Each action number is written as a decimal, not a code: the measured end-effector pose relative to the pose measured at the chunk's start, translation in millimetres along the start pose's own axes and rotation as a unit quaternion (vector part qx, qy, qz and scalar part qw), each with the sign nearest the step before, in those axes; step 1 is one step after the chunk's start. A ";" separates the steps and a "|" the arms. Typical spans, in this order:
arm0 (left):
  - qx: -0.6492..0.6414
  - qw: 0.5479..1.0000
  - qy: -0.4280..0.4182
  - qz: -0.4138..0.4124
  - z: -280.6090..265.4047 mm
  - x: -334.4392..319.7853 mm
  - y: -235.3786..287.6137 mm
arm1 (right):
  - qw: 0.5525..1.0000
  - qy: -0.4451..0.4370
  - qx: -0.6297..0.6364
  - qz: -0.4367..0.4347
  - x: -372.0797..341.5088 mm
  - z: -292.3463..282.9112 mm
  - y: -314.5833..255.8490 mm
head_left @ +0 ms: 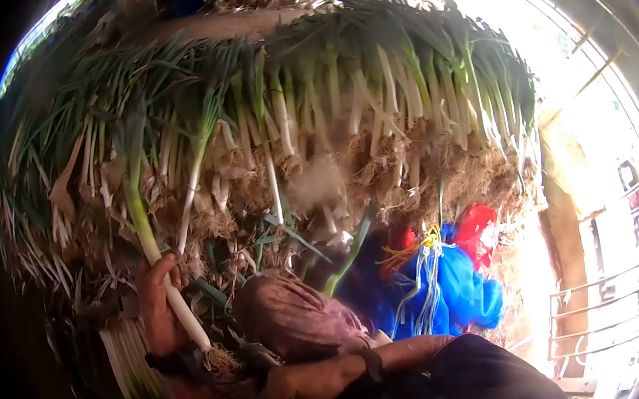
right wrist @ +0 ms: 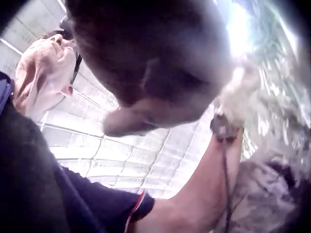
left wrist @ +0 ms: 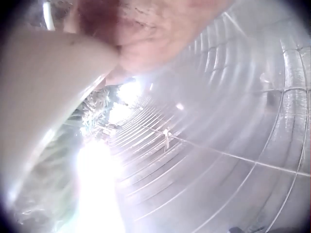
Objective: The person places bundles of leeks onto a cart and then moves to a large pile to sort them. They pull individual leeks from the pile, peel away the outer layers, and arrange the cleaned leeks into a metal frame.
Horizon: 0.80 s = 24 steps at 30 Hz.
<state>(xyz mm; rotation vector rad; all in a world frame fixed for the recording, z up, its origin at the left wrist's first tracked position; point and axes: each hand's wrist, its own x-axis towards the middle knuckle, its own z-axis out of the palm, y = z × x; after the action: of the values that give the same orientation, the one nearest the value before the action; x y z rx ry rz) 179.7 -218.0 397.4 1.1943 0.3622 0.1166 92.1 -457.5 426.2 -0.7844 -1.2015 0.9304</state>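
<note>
In the head view my left hand (head_left: 162, 289) grips one leek (head_left: 152, 237) by its pale shaft, fingers curled round it. Its roots (head_left: 219, 359) hang below the hand, and its green leaves reach up to the pile. The same pale shaft (left wrist: 46, 82) fills the left side of the left wrist view, beside the hand (left wrist: 146, 36). Below the pinkish cloth-covered knee, my right hand (head_left: 298, 391) lies low in the head view. It looms dark in the right wrist view (right wrist: 150, 63); its fingertips and anything in them are hidden.
A long row of leeks (head_left: 289, 111) with roots toward me spans the front. Blue bags (head_left: 464, 286), a red bag (head_left: 477, 235) and pale ties (head_left: 425, 281) lie right of the knee (head_left: 291, 312). More leek shafts (head_left: 133, 368) stand at lower left. A wire frame (head_left: 618, 310) is at right.
</note>
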 end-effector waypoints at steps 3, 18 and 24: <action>0.096 0.994 0.005 0.046 23.2 -0.2 4.1 | 0.913 0.228 -0.329 0.081 -34.0 -39.0 2.5; 0.062 0.996 -0.045 -0.045 107.5 -1.3 -35.3 | 0.619 0.584 -0.445 0.278 -218.2 -155.3 -27.4; -0.001 0.968 -0.095 -0.232 99.0 1.1 -70.8 | 0.622 0.565 -0.451 0.303 -212.3 -187.4 -10.5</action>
<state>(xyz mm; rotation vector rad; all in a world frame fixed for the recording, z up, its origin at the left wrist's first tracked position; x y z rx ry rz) 206.9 -331.6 363.3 1.0805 0.4615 -0.4015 256.2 -657.8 311.0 -2.2570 -0.0986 0.0482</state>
